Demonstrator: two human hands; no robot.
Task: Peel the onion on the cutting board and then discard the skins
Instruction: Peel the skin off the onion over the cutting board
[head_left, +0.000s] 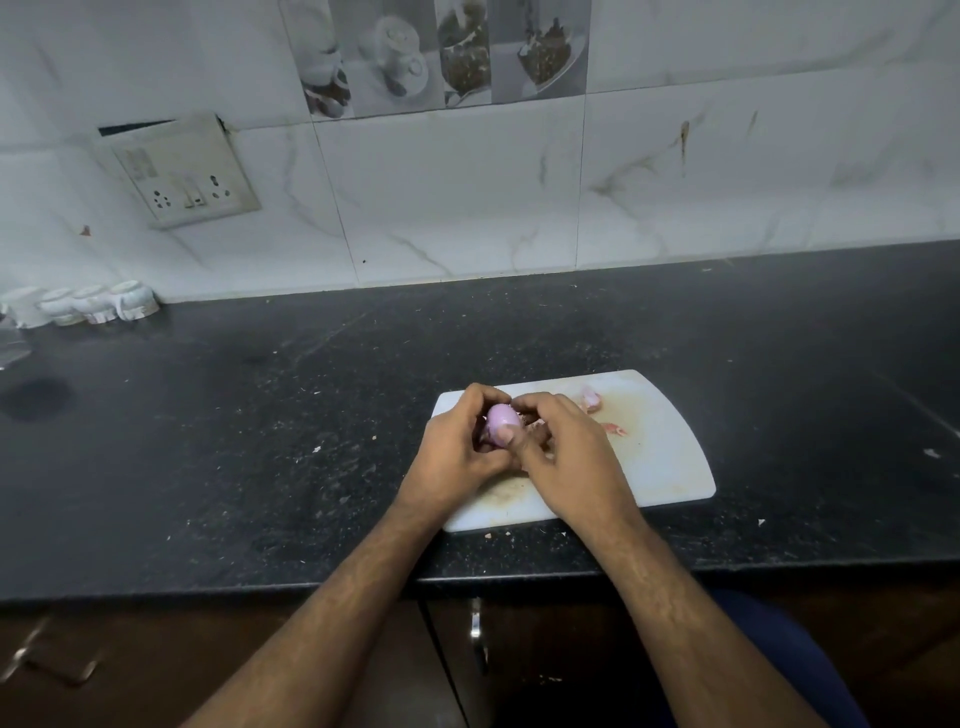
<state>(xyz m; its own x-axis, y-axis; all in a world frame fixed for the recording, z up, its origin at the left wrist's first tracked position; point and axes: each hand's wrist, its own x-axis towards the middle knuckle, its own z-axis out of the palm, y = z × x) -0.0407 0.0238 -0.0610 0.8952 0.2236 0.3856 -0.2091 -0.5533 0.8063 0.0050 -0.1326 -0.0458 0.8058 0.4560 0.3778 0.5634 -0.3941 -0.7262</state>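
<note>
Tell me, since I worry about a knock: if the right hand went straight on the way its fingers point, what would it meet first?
The right hand points up-left into the onion that both hands grip; beyond it the left hand curls round the far side. So the onion comes first, probably with no free way.

Your two hands hold a small purple onion (500, 418) over a white cutting board (670, 457).

Your left hand (457, 447) cups the onion from the left, while your right hand (563, 457) has its thumb pressed on the bared flesh. Pinkish skins (591, 399) lie on the board's far side. The board rests on a dark speckled table (260, 415) near its front edge.
</note>
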